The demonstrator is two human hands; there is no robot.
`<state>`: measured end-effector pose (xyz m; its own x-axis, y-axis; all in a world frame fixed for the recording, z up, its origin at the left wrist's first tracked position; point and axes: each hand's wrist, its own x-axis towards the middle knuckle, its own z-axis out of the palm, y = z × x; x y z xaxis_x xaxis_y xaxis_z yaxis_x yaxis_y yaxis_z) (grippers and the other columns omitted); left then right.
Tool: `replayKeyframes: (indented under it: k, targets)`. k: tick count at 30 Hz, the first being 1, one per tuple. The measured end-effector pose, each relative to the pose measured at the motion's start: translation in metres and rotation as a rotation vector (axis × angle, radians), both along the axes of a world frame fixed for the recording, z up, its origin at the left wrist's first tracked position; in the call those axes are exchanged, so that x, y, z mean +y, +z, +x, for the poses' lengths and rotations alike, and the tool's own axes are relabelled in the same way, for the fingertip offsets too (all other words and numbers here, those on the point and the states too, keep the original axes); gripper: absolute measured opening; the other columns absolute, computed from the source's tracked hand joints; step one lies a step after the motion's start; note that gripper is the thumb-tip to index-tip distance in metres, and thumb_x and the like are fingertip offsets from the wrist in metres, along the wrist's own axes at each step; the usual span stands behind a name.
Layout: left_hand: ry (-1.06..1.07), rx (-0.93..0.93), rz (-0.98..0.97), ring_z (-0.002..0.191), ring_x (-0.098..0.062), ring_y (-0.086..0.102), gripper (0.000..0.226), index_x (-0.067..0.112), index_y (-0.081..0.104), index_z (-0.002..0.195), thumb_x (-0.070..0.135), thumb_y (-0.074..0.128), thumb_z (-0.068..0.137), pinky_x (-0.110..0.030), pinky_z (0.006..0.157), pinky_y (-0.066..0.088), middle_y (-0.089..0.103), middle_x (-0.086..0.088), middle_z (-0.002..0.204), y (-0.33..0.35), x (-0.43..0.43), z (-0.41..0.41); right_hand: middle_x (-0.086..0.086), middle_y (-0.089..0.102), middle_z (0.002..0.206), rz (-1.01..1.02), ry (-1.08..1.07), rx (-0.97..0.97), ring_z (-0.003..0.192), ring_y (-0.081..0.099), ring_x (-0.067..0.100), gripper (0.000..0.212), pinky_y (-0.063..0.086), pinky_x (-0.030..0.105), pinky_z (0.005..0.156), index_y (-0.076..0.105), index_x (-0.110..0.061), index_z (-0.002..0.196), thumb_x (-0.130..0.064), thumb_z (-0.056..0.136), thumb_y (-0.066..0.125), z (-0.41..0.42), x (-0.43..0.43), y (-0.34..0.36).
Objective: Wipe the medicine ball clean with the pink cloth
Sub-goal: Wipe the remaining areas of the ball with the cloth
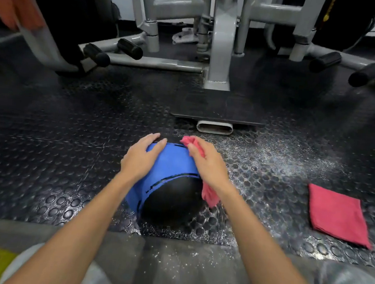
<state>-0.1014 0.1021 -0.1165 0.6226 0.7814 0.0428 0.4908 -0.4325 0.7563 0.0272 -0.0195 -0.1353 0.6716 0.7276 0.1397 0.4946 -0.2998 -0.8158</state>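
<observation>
The blue-and-black medicine ball (167, 180) sits on the studded floor (70, 132), looking heavy and steady, the left hand (141, 158) spread flat bracing it while right hand (209, 163) fingers bunch the soft pink cloth (209, 194) against its side.

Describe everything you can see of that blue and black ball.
The medicine ball is round and matte-looking, with blue and black panels joined by dark stitched seams. It sits on the studded rubber floor. The left hand rests flat on its blue top; the right hand holds the pink cloth against its right side.
</observation>
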Motion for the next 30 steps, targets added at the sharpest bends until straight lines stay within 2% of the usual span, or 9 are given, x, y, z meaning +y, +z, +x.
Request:
replayKeyframes:
  k: [3, 6, 9, 13, 15, 20, 24, 27, 30]
  targets:
    - [-0.266, -0.007, 0.12, 0.14, -0.011, 0.018, 0.058, 0.05, 0.039, 0.129, 0.067, 0.043, 0.074, -0.033, 0.113, 0.014, 0.03, 0.017, 0.147, -0.007, -0.001, -0.008, -0.01, 0.065, 0.115, -0.03, -0.043, 0.265, 0.111, 0.056, 0.013, 0.053, 0.039, 0.038, 0.101, 0.062, -0.031, 0.115, -0.063, 0.076, 0.045, 0.042, 0.009, -0.013]
    - [-0.171, -0.015, 0.195, 0.138, -0.01, 0.023, 0.053, 0.056, 0.044, 0.123, 0.071, 0.038, 0.072, -0.039, 0.113, 0.02, 0.036, 0.02, 0.144, -0.009, -0.01, 0.002, -0.002, 0.068, 0.106, -0.029, -0.15, 0.418, 0.103, 0.06, 0.018, 0.042, 0.043, 0.038, 0.097, 0.067, -0.022, 0.105, -0.053, 0.081, 0.054, 0.057, 0.006, -0.012]
    - [-0.105, -0.017, 0.124, 0.133, -0.006, 0.034, 0.044, 0.052, 0.054, 0.118, 0.063, 0.045, 0.077, -0.038, 0.109, 0.027, 0.043, 0.021, 0.139, -0.003, -0.001, 0.025, 0.004, 0.066, 0.109, -0.104, -0.223, 0.095, 0.101, 0.058, 0.028, 0.029, 0.044, 0.034, 0.083, 0.063, -0.025, 0.107, -0.044, 0.09, 0.049, 0.034, 0.001, 0.004]
    - [-0.038, -0.017, -0.03, 0.124, -0.006, 0.044, 0.034, 0.045, 0.058, 0.116, 0.055, 0.054, 0.084, -0.025, 0.102, 0.027, 0.051, 0.019, 0.133, 0.001, 0.026, 0.043, -0.013, 0.062, 0.116, 0.018, -0.163, -0.561, 0.1, 0.056, 0.023, 0.033, 0.047, 0.038, 0.071, 0.063, -0.037, 0.107, -0.05, 0.085, 0.042, -0.051, 0.0, 0.008]
    - [-0.016, -0.012, -0.054, 0.123, -0.008, 0.046, 0.031, 0.044, 0.058, 0.117, 0.051, 0.053, 0.087, -0.024, 0.1, 0.028, 0.053, 0.018, 0.132, -0.001, 0.032, 0.045, -0.015, 0.063, 0.116, 0.087, -0.14, -0.661, 0.1, 0.057, 0.021, 0.034, 0.045, 0.035, 0.067, 0.066, -0.036, 0.103, -0.048, 0.082, 0.042, -0.045, 0.004, -0.009]
    - [0.089, -0.024, -0.096, 0.123, -0.01, 0.046, 0.034, 0.046, 0.056, 0.119, 0.055, 0.05, 0.087, -0.029, 0.104, 0.03, 0.051, 0.019, 0.134, -0.002, 0.032, 0.048, -0.015, 0.064, 0.111, 0.333, -0.337, -0.123, 0.1, 0.055, 0.011, 0.026, 0.039, 0.024, 0.088, 0.066, -0.033, 0.105, -0.038, 0.092, 0.044, 0.003, 0.01, -0.039]
    - [0.173, 0.038, -0.072, 0.123, -0.018, 0.046, 0.038, 0.049, 0.054, 0.12, 0.06, 0.046, 0.085, -0.04, 0.107, 0.031, 0.052, 0.016, 0.133, 0.004, 0.025, 0.064, 0.001, 0.068, 0.1, 0.314, -0.451, 0.462, 0.102, 0.061, 0.022, 0.019, 0.045, 0.039, 0.093, 0.067, -0.032, 0.091, -0.033, 0.091, 0.048, 0.044, 0.014, -0.041]
    - [0.221, 0.099, -0.065, 0.12, -0.024, 0.048, 0.04, 0.048, 0.055, 0.12, 0.061, 0.044, 0.084, -0.047, 0.106, 0.032, 0.056, 0.009, 0.129, 0.008, 0.023, 0.08, -0.01, 0.065, 0.11, 0.168, -0.456, 0.084, 0.101, 0.054, 0.015, 0.02, 0.04, 0.033, 0.084, 0.065, -0.034, 0.104, -0.036, 0.092, 0.048, 0.018, 0.016, -0.022]
    - [0.234, 0.125, -0.091, 0.119, -0.027, 0.049, 0.039, 0.049, 0.056, 0.119, 0.062, 0.043, 0.084, -0.044, 0.104, 0.034, 0.058, 0.005, 0.126, 0.009, 0.03, 0.079, -0.026, 0.056, 0.121, 0.174, -0.204, -0.363, 0.105, 0.041, 0.004, 0.029, 0.025, 0.028, 0.079, 0.059, -0.044, 0.111, -0.049, 0.089, 0.041, -0.02, 0.014, -0.004]
